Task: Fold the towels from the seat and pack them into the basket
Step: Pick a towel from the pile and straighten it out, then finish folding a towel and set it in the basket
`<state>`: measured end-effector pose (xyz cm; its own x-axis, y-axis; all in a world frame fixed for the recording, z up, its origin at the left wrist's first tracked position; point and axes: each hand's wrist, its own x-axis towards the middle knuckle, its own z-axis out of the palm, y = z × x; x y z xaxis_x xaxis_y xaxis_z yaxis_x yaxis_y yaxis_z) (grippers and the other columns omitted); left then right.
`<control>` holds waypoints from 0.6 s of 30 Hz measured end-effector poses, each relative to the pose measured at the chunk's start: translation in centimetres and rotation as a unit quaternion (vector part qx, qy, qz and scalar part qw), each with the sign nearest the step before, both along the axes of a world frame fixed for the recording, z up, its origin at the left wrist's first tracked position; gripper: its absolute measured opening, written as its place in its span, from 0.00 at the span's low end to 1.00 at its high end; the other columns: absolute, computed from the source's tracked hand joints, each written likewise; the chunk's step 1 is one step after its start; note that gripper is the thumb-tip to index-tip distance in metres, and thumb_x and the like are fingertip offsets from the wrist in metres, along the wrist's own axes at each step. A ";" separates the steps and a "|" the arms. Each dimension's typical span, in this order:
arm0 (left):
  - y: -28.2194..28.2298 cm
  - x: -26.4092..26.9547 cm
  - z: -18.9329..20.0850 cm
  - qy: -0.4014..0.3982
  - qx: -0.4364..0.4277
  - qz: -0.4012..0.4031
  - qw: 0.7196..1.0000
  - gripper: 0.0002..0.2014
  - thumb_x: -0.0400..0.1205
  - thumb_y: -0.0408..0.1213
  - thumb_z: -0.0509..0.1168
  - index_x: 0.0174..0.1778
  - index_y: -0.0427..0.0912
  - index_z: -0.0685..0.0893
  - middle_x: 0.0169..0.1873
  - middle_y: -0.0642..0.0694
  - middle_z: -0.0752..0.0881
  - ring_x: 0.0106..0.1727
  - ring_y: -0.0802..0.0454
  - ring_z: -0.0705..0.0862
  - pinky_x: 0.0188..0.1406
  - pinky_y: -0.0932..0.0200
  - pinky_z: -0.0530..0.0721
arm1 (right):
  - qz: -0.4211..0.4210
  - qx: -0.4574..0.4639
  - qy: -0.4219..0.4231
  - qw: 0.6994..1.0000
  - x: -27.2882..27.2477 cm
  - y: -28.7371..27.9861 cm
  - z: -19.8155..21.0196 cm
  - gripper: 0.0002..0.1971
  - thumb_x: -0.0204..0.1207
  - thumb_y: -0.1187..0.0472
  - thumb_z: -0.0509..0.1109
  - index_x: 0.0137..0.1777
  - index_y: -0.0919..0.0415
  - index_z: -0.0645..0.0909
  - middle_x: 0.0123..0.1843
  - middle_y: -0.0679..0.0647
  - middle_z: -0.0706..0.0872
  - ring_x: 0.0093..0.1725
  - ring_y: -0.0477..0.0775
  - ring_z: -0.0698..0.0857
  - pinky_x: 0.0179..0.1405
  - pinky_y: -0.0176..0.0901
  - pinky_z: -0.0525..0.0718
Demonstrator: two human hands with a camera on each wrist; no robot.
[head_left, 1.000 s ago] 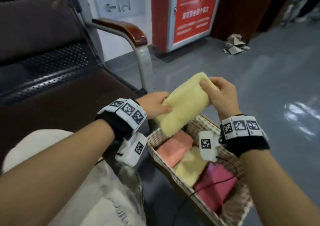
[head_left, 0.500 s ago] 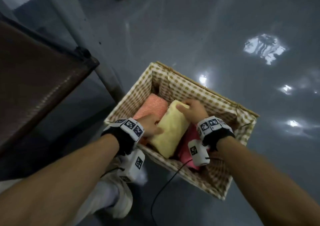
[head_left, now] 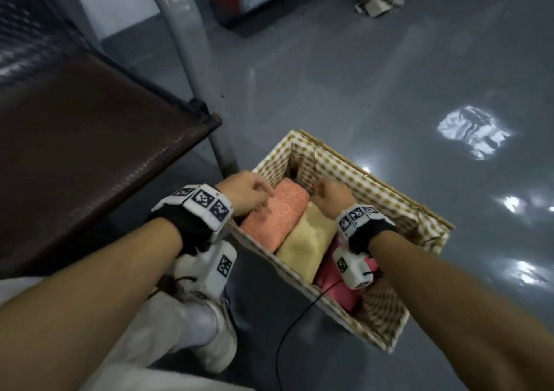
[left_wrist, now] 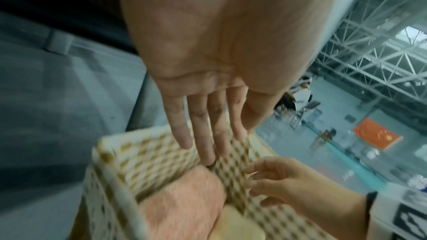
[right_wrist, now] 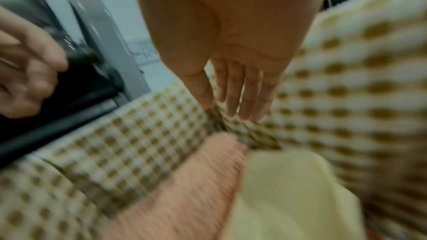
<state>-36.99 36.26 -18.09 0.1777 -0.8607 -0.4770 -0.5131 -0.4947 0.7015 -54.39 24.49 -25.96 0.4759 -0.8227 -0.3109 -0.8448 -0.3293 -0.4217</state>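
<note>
Both hands had let go of the yellow towel (head_left: 308, 246) since half a second before. The left hand (head_left: 245, 194) and right hand (head_left: 331, 195) hung empty, fingers relaxed, over the basket (head_left: 386, 201), where it lay between orange towel (head_left: 274, 218) and pink towel (head_left: 341, 288).

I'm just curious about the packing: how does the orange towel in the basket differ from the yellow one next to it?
The orange towel lies nearest the seat-side wall of the basket; the yellow towel lies in the middle, between the orange towel and a pink towel. The orange towel looks coarser and nubbly, the yellow towel smoother. The orange towel shows whole; the right hand covers the yellow towel's far end. Both are folded and lie side by side, touching.
</note>
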 end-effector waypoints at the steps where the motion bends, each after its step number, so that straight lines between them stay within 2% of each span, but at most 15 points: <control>1: 0.6 0.6 1.5 0.006 -0.015 0.012 1.000 0.08 0.81 0.30 0.63 0.51 0.40 0.86 0.44 0.42 0.89 0.42 0.51 0.87 0.43 0.62 0.83 | 0.031 -0.009 -0.018 0.999 1.1 0.4 1.8 0.12 0.78 0.63 0.65 0.59 0.64 0.81 0.52 0.59 0.87 0.52 0.59 0.85 0.45 0.41 0.78; 3: 2.0 2.2 4.9 0.036 -0.052 0.052 0.997 0.06 0.81 0.27 0.63 0.47 0.38 0.84 0.41 0.38 0.87 0.38 0.48 0.85 0.40 0.59 0.83 | 0.097 -0.029 -0.055 0.993 3.7 1.3 5.6 0.13 0.78 0.61 0.66 0.59 0.63 0.83 0.53 0.58 0.88 0.53 0.58 0.85 0.49 0.42 0.79; 5: 4.1 4.2 8.6 0.042 -0.100 0.096 0.989 0.05 0.81 0.25 0.62 0.46 0.36 0.82 0.37 0.39 0.84 0.31 0.52 0.82 0.30 0.66 0.81 | 0.165 -0.053 -0.072 0.982 6.9 2.4 9.6 0.11 0.78 0.59 0.68 0.56 0.61 0.85 0.54 0.58 0.89 0.55 0.59 0.85 0.55 0.46 0.81; 6: 5.4 5.3 10.3 0.027 -0.121 0.111 0.986 0.04 0.81 0.26 0.63 0.46 0.37 0.82 0.36 0.40 0.84 0.30 0.53 0.81 0.27 0.69 0.80 | 0.195 -0.063 -0.073 0.976 8.5 3.1 11.6 0.11 0.77 0.58 0.68 0.56 0.60 0.85 0.54 0.58 0.89 0.56 0.59 0.85 0.56 0.46 0.81; 9: 9.9 9.1 14.8 -0.038 -0.168 0.151 0.973 0.03 0.82 0.32 0.63 0.46 0.39 0.83 0.37 0.44 0.86 0.34 0.53 0.83 0.31 0.69 0.78 | 0.286 -0.089 -0.078 0.951 13.9 6.0 17.1 0.10 0.77 0.56 0.70 0.54 0.59 0.86 0.53 0.57 0.89 0.57 0.59 0.85 0.57 0.44 0.79; 12: 15.2 12.9 18.2 -0.089 -0.190 0.197 0.958 0.04 0.81 0.34 0.64 0.45 0.40 0.84 0.38 0.45 0.88 0.36 0.54 0.85 0.35 0.66 0.78 | 0.359 -0.120 -0.080 0.922 19.7 10.0 21.8 0.09 0.77 0.55 0.70 0.52 0.56 0.87 0.52 0.55 0.90 0.57 0.57 0.85 0.57 0.43 0.79; 15: 21.1 16.6 20.3 -0.152 -0.213 0.240 0.935 0.04 0.80 0.36 0.67 0.41 0.43 0.85 0.37 0.47 0.89 0.37 0.55 0.86 0.37 0.65 0.80 | 0.416 -0.147 -0.087 0.893 25.6 14.4 25.3 0.08 0.78 0.54 0.69 0.51 0.55 0.87 0.51 0.54 0.90 0.55 0.55 0.85 0.57 0.46 0.82; 18: 27.1 20.3 20.8 -0.203 -0.198 0.288 0.915 0.03 0.78 0.40 0.68 0.41 0.47 0.86 0.38 0.47 0.90 0.42 0.53 0.88 0.42 0.59 0.82 | 0.469 -0.163 -0.096 0.863 31.5 19.5 27.4 0.08 0.78 0.53 0.69 0.51 0.54 0.87 0.50 0.53 0.89 0.54 0.54 0.85 0.55 0.46 0.82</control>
